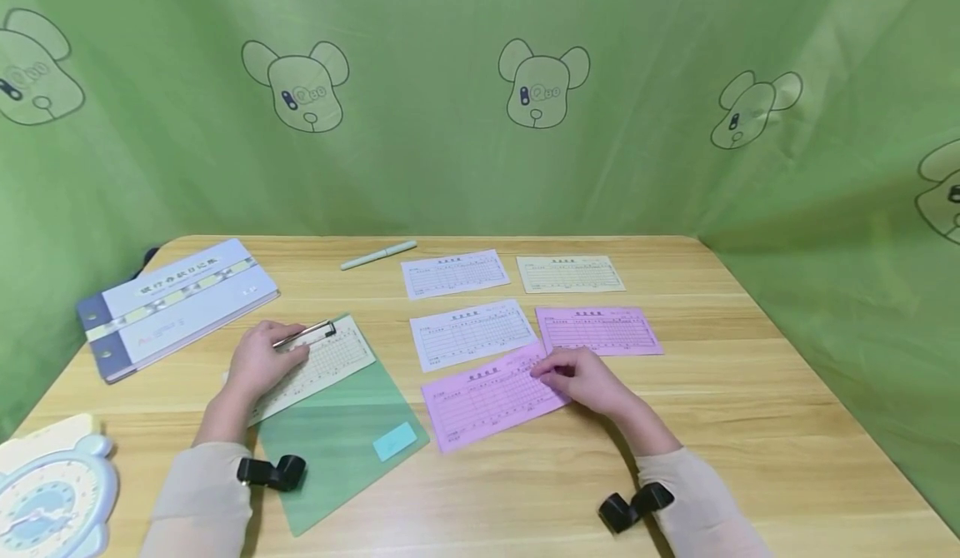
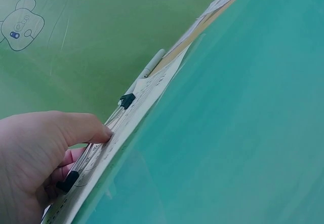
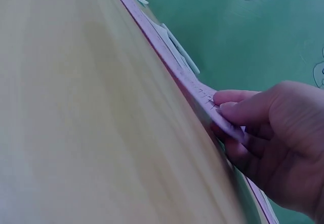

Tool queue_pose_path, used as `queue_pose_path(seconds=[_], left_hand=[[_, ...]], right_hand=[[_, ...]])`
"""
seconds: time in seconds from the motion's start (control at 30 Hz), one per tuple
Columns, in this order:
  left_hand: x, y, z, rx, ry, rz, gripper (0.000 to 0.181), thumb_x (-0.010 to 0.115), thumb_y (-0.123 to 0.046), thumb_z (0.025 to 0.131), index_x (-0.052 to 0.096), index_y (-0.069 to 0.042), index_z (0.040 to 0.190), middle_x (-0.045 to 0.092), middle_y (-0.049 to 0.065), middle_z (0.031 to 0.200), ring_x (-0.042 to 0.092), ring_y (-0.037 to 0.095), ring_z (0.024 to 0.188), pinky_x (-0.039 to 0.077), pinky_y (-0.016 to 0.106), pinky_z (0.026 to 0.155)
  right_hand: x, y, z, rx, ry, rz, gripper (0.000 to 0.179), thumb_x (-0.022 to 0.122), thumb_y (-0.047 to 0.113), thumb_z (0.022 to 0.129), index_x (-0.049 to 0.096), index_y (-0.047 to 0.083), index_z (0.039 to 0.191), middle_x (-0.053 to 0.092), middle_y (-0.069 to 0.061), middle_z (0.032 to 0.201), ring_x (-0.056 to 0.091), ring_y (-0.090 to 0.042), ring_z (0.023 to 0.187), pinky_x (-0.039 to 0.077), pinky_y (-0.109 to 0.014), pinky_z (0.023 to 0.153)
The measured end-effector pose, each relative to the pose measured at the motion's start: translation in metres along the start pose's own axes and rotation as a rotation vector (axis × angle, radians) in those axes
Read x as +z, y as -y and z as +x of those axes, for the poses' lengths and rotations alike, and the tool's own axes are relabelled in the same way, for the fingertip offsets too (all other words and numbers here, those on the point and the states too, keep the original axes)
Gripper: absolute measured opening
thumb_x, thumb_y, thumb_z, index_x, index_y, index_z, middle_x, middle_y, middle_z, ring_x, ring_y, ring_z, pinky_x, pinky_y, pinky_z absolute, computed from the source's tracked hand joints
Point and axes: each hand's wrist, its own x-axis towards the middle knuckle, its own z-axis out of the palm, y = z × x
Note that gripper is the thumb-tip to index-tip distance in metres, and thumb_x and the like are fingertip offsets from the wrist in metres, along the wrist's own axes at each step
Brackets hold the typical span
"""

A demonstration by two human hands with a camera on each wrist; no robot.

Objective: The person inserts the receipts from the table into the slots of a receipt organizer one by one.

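My left hand (image 1: 258,360) holds the metal clip (image 1: 332,331) at the top of a translucent green clipboard (image 1: 322,475). In the left wrist view its thumb (image 2: 93,127) lies over the clip, with the other fingers curled behind. Under that clip is a cream printed form (image 1: 337,364). A light blue label (image 1: 394,441) sits on the board's lower right part. My right hand (image 1: 588,383) pinches the right end of a pink printed form (image 1: 480,412) between thumb and fingers. The right wrist view shows this pink form (image 3: 190,87) with its held end lifted off the table.
Beyond the held form lie two white forms (image 1: 474,335), another pink form (image 1: 600,335) and a cream form (image 1: 570,275). A pale pen (image 1: 378,256) is at the back. On the left are a blue-white ledger book (image 1: 183,308) and a toy clock (image 1: 56,500).
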Motion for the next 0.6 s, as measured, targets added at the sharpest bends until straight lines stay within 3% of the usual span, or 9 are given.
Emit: queue_pose_path(seconds=[0.13,0.37,0.47,0.6], left_hand=[[0.001,0.0,0.0,0.006,-0.002,0.005,0.04,0.058,-0.021,0.079,0.056,0.001,0.112,0.049,0.02,0.103,0.043,0.036,0.093,0.034,0.047,0.076],[0.002,0.001,0.001,0.015,-0.001,0.013,0.039,0.059,-0.021,0.079,0.056,0.001,0.111,0.049,0.02,0.102,0.043,0.036,0.092,0.034,0.047,0.077],[0.001,0.001,0.001,0.02,-0.005,0.015,0.039,0.059,-0.022,0.08,0.056,0.002,0.111,0.049,0.019,0.1,0.044,0.035,0.091,0.034,0.047,0.076],[0.0,0.001,0.001,0.025,-0.006,0.016,0.039,0.059,-0.022,0.08,0.056,0.002,0.111,0.049,0.019,0.099,0.044,0.035,0.09,0.035,0.046,0.075]], right_hand=[[-0.005,-0.001,-0.001,0.059,0.022,0.032,0.017,0.057,-0.003,0.078,0.066,0.005,0.091,0.058,-0.006,0.088,0.051,-0.016,0.072,0.043,-0.024,0.06],[-0.012,0.002,-0.004,0.113,0.055,0.199,0.026,0.054,-0.005,0.079,0.06,0.001,0.103,0.053,-0.014,0.085,0.041,-0.009,0.048,0.035,-0.017,0.041],[-0.016,0.004,-0.003,0.101,0.016,0.245,0.024,0.054,-0.004,0.079,0.06,-0.001,0.102,0.055,-0.015,0.088,0.042,-0.008,0.048,0.036,-0.017,0.041],[-0.023,0.008,0.0,0.037,-0.063,0.211,0.022,0.055,-0.005,0.077,0.061,-0.002,0.098,0.059,-0.015,0.093,0.053,-0.014,0.065,0.045,-0.021,0.055]])
